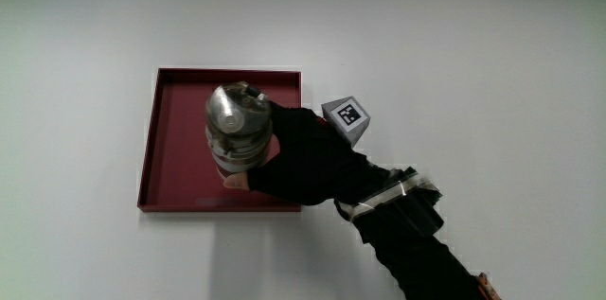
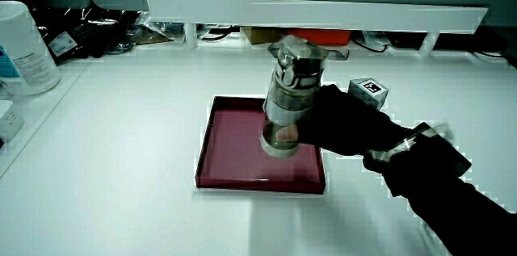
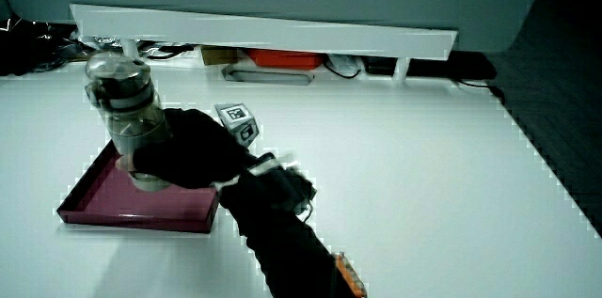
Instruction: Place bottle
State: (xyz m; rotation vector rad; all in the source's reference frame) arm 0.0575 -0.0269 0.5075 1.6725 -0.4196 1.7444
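Your hand (image 1: 303,153) wraps the lower body of the bottle (image 1: 238,127) from the side nearer you, fingers closed round it in a full grasp. That low hold keeps the weight under your palm and leaves the cap clear, which suits setting it down upright.

The bottle stands upright inside the red tray (image 1: 180,139), roughly mid-tray. In a side view its base (image 2: 279,144) sits at or just above the tray floor; you cannot tell from these frames whether it is already touching. The grip is not yet let go, so judge the placing as nearly done, with only the release left.

Bottle: clear cylindrical body, glassy or hard plastic, with a domed metallic cap (image 3: 115,70) that catches light. It looks tall for its width, so it would probably tip if nudged on release.

Tray: square and shallow, with a low upright rim and a smooth matte floor. The rim should stop a slide but not a topple.

Table (image 1: 473,54): plain white, flat, low sheen.

The patterned cube (image 1: 347,118) on the back of your glove shows beside the tray's corner. A low white partition (image 2: 323,12) runs along the table edge farthest from you.
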